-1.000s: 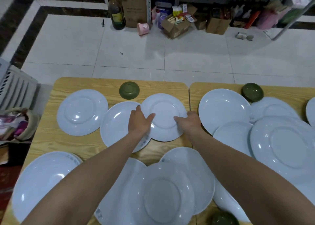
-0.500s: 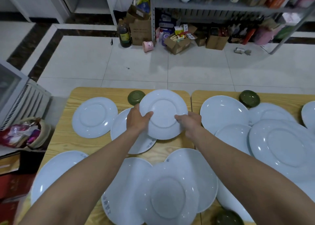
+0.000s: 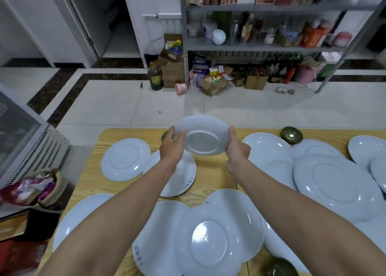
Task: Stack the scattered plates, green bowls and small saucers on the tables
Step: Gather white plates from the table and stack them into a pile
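Gripping one white plate (image 3: 201,136) by opposite rims, the left hand (image 3: 171,148) and right hand (image 3: 237,150) are holding it tilted above two wooden tables (image 3: 211,171), where three green bowls (image 3: 291,134) and at least twelve more plates (image 3: 125,159) are lying.

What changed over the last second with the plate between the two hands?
The white plate, gripped at its rim by the left hand and the right hand, went from lying on the neighbouring plate to being lifted clear of the table and tilted. Both hands kept their hold. The far-left plate and the green bowl stayed put.
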The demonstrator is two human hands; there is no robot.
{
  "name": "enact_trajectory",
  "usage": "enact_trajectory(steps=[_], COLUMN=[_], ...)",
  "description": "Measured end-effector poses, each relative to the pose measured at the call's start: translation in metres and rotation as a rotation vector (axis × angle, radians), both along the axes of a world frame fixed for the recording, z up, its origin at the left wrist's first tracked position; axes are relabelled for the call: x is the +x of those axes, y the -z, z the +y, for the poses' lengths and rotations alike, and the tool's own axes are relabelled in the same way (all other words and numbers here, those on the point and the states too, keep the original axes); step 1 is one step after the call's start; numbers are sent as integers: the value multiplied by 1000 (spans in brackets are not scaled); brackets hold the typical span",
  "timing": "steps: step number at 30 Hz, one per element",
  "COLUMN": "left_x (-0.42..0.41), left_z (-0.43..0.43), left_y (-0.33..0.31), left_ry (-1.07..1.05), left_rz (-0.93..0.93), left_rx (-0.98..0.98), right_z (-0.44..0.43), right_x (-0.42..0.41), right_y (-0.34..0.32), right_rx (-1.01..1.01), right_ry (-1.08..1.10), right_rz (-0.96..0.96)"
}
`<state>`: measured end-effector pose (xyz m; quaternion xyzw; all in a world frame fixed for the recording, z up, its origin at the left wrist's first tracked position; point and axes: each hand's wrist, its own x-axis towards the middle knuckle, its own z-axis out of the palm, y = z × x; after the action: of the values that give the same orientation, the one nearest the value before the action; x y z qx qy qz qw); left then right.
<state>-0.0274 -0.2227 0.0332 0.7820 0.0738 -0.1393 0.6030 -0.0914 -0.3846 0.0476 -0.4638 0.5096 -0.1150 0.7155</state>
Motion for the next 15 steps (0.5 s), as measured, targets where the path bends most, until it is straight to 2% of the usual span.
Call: enact_trajectory(steps=[6, 9, 15], left_x=[-6, -11, -20], left_z=[2, 4, 16], left_y=[-1, 1, 10], left_ry=[-106, -103, -47], left_rz=[109, 154, 125], left_rx=[-224, -326, -303], right_z=[4, 1, 3], right_x=[-14, -17, -30], right_y=[-2, 11, 24], right_rx=[23, -20, -32], right_ry=[30, -10, -101], right_rz=[-111, -87, -91])
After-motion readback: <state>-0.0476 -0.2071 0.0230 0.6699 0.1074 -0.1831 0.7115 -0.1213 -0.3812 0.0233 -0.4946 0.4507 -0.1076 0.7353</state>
